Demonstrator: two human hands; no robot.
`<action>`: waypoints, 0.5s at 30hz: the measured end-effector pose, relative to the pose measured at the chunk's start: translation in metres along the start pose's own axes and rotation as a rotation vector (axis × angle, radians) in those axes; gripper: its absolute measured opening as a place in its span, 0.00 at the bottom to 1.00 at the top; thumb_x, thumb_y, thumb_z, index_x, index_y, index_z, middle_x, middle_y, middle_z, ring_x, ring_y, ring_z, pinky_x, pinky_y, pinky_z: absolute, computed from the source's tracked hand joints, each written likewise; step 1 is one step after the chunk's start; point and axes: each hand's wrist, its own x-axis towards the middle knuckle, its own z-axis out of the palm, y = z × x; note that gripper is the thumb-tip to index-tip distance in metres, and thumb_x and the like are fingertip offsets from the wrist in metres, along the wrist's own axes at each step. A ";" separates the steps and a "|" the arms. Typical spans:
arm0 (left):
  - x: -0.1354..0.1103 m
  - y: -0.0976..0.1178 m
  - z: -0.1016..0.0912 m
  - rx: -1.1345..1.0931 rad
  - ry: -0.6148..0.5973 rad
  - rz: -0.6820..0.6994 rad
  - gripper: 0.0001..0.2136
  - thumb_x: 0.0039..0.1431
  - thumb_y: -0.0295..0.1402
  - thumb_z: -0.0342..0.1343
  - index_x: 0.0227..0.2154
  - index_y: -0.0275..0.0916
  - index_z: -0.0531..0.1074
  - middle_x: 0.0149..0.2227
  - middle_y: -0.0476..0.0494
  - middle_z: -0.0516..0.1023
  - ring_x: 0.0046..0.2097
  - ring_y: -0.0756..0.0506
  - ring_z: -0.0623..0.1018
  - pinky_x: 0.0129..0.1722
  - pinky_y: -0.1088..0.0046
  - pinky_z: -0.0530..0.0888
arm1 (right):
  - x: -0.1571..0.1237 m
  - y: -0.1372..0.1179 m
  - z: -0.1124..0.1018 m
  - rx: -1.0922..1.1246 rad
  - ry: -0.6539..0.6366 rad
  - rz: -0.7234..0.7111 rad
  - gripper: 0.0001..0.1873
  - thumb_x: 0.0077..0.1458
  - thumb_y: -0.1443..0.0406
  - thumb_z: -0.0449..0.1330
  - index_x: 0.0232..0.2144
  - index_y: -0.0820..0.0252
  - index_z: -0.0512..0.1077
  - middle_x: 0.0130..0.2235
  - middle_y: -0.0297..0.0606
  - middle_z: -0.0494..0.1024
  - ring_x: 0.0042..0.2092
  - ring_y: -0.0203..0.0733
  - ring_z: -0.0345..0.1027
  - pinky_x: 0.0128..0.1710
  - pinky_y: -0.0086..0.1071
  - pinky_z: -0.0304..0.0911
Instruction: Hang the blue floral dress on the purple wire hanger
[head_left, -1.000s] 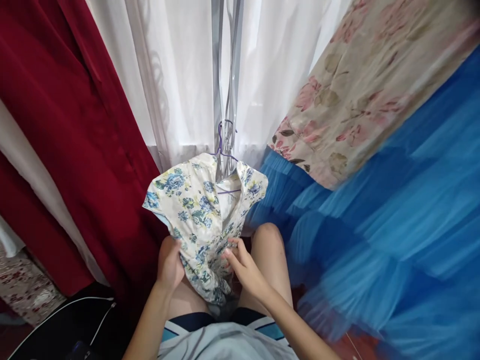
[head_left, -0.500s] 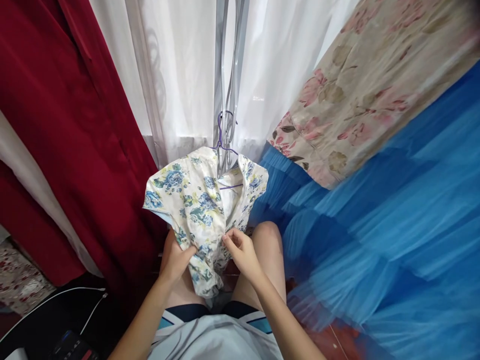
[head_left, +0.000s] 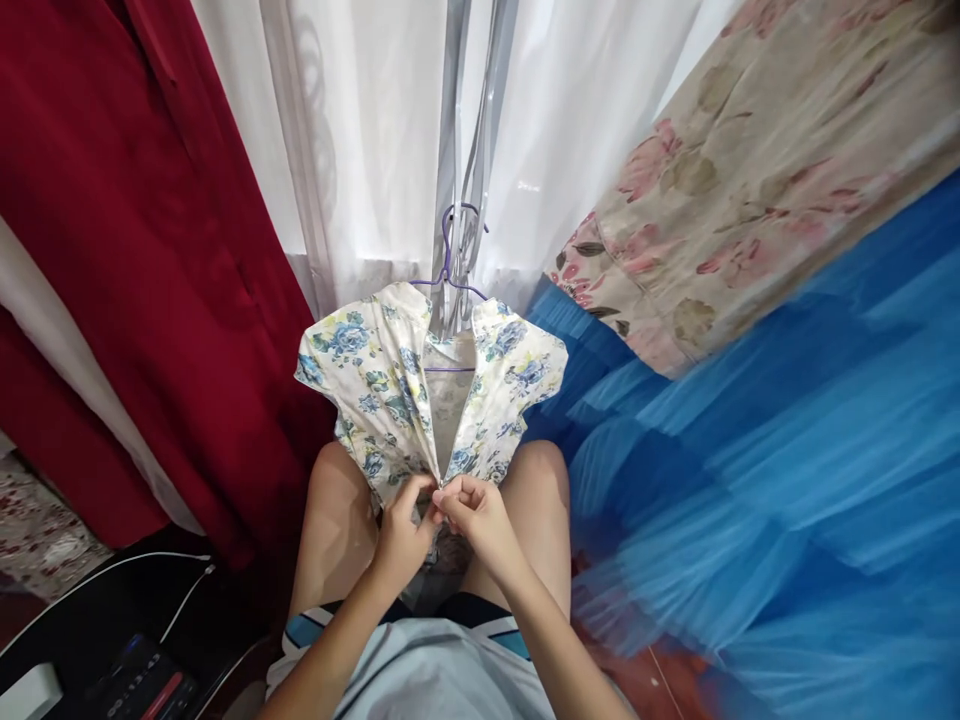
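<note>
Fingertips of my left hand (head_left: 404, 540) and right hand (head_left: 481, 522) were pinched together — both gripping the floral garment (head_left: 352, 365) where its front opening narrowed — while it hung on a purple hanger (head_left: 446, 262).

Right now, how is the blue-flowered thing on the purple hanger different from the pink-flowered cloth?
The blue-flowered garment has a whitish background, while the pink-flowered cloth is beige behind its flowers. The left hand and right hand pinch the garment's front, but neither touches the cloth. The garment is on a purple hanger, its front open in a V; the cloth shows no hanger in view. Both are fabric with flowers and leaves.
</note>
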 end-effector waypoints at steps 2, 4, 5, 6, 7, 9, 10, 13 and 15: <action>-0.002 0.006 0.000 -0.058 0.016 -0.059 0.03 0.60 0.31 0.51 0.36 0.44 0.69 0.35 0.47 0.77 0.38 0.44 0.77 0.41 0.69 0.72 | 0.001 -0.005 -0.001 -0.009 -0.052 0.040 0.16 0.50 0.56 0.65 0.22 0.61 0.70 0.19 0.33 0.73 0.18 0.30 0.54 0.20 0.27 0.48; -0.001 0.008 -0.006 -0.059 -0.007 -0.047 0.03 0.60 0.32 0.51 0.31 0.44 0.68 0.31 0.48 0.76 0.36 0.44 0.76 0.39 0.71 0.71 | 0.007 -0.017 -0.006 0.006 -0.112 0.098 0.18 0.51 0.55 0.64 0.20 0.62 0.70 0.16 0.31 0.70 0.17 0.28 0.52 0.18 0.26 0.45; 0.000 0.009 -0.009 -0.036 -0.024 -0.031 0.04 0.59 0.32 0.52 0.29 0.44 0.67 0.30 0.48 0.75 0.35 0.45 0.76 0.38 0.71 0.70 | 0.013 -0.025 -0.009 0.026 -0.132 0.116 0.18 0.51 0.54 0.64 0.20 0.62 0.70 0.16 0.30 0.68 0.16 0.28 0.51 0.18 0.26 0.44; 0.001 0.010 -0.011 -0.006 -0.033 -0.016 0.05 0.58 0.31 0.52 0.27 0.43 0.66 0.28 0.49 0.74 0.33 0.45 0.75 0.37 0.71 0.70 | 0.020 -0.035 -0.011 0.049 -0.139 0.118 0.18 0.51 0.54 0.64 0.21 0.62 0.71 0.15 0.28 0.67 0.16 0.27 0.50 0.17 0.26 0.42; 0.002 0.010 -0.013 0.026 -0.032 -0.005 0.06 0.57 0.30 0.52 0.25 0.43 0.65 0.27 0.49 0.72 0.32 0.46 0.73 0.35 0.72 0.69 | 0.029 -0.046 -0.012 0.067 -0.130 0.098 0.18 0.51 0.54 0.65 0.22 0.63 0.72 0.15 0.27 0.66 0.16 0.27 0.50 0.17 0.25 0.42; 0.003 0.011 -0.015 0.076 -0.012 0.006 0.07 0.55 0.28 0.52 0.24 0.43 0.63 0.25 0.50 0.70 0.29 0.46 0.72 0.34 0.72 0.68 | 0.050 -0.071 -0.012 0.077 -0.080 0.015 0.17 0.49 0.54 0.66 0.24 0.64 0.74 0.15 0.27 0.66 0.16 0.27 0.51 0.16 0.25 0.42; 0.003 0.012 -0.015 0.092 -0.002 0.009 0.07 0.54 0.27 0.52 0.24 0.43 0.62 0.24 0.50 0.69 0.29 0.46 0.71 0.33 0.72 0.68 | 0.061 -0.084 -0.011 0.076 -0.056 -0.027 0.16 0.48 0.55 0.66 0.24 0.64 0.75 0.15 0.28 0.67 0.16 0.27 0.52 0.16 0.25 0.42; 0.004 0.011 -0.014 0.128 0.011 0.019 0.07 0.52 0.26 0.52 0.24 0.43 0.62 0.23 0.51 0.68 0.29 0.46 0.71 0.32 0.72 0.68 | 0.091 -0.122 -0.005 0.182 -0.010 -0.093 0.13 0.45 0.60 0.68 0.22 0.66 0.75 0.16 0.29 0.68 0.16 0.26 0.51 0.14 0.25 0.40; 0.005 0.010 -0.014 0.143 -0.006 0.018 0.07 0.52 0.25 0.52 0.23 0.43 0.61 0.23 0.51 0.67 0.28 0.47 0.71 0.31 0.72 0.67 | 0.105 -0.143 0.001 0.318 0.010 -0.112 0.10 0.43 0.63 0.67 0.22 0.67 0.74 0.17 0.29 0.67 0.17 0.25 0.51 0.14 0.24 0.40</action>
